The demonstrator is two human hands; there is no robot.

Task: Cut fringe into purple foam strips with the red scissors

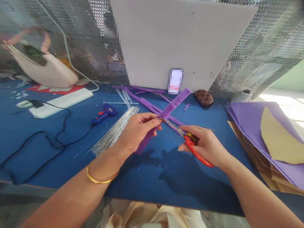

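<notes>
My left hand [142, 128] pinches a purple strip [174, 104] that looks like foam or crepe paper, its edge cut into a fringe on the upper part. The strip slants up to the right, and its lower end hangs below my fingers. Red-handled scissors [197, 153] are in my right hand [205, 141], with the fingers around the handles. Their blades meet the strip right beside my left thumb. Behind my hands, more purple strips [148, 104] lie crossed on the blue table [152, 183]. A bundle of thin silvery wires [114, 133] lies left of my left hand.
A blue glue gun [104, 114] with a black cord lies at left, near a white power strip [61, 103] and a pale handbag [47, 68]. A phone [175, 81] leans on a white board [185, 38]. Purple sheets [251, 117] and brown pieces are stacked at right, near a checkered pouch [204, 98].
</notes>
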